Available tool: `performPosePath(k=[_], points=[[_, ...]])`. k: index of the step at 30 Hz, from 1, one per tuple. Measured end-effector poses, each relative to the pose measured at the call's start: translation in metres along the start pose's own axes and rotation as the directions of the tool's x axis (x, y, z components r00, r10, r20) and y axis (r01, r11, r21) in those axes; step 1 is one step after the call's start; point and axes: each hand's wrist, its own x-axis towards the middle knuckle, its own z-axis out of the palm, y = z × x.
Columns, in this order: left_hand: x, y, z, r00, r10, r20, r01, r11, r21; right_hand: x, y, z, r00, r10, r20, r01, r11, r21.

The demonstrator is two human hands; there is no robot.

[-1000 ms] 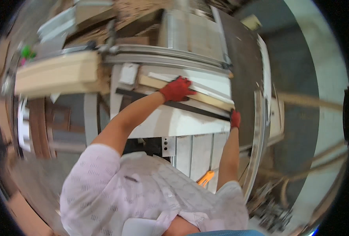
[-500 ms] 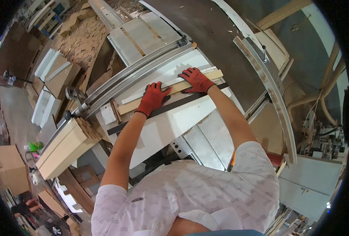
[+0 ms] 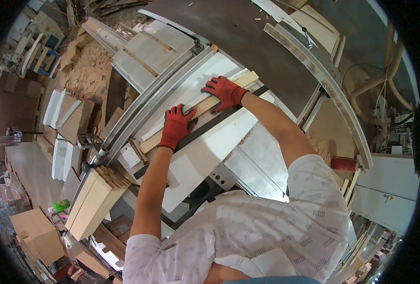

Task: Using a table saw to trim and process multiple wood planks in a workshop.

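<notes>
A pale wooden strip (image 3: 204,106) lies slantwise on a white board (image 3: 196,163), with a thin white strip (image 3: 154,129) along its far side. A black bar (image 3: 194,135) runs along its near side. My left hand (image 3: 174,127), in a red glove with dark fingertips, presses over the strip's left half. The fingers bend across the far edge and the thumb points right. My right hand (image 3: 224,93), gloved alike, holds the strip nearer its right end, fingers over the top and thumb on the near side. The palms hide parts of both strips.
A long metal rail (image 3: 149,102) curves beyond the board. A small white block (image 3: 130,155) sits by the strip's left end. At lower left is a stack of pale wooden pieces (image 3: 92,201). A metal tabletop (image 3: 257,163) lies at the right, cardboard scraps (image 3: 89,71) beyond the rail.
The whole view has turned and shifted, so the bench appears more steeply slanted. Both hands remain on the wooden strip at about the same places.
</notes>
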Motion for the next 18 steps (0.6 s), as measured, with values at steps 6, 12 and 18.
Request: performPosePath(k=[6,12,18], points=[[-0.002,-0.004,0.004,0.999,-0.021,0.042,0.022,1.0,-0.01,0.004,-0.002,-0.001,0.999,-0.01,0.049,0.01,1.0,-0.011],[0.0,-0.002,-0.006,0.999,-0.017,-0.03,0.017,1.0,0.002,0.004,0.0,0.001,0.999,0.031,-0.02,-0.031,0.999,0.012],[-0.023,-0.015,-0.013,0.996,-0.035,-0.083,0.027,0.994,-0.102,0.003,0.0,0.008,1.0,0.008,0.004,-0.008,0.995,-0.099]])
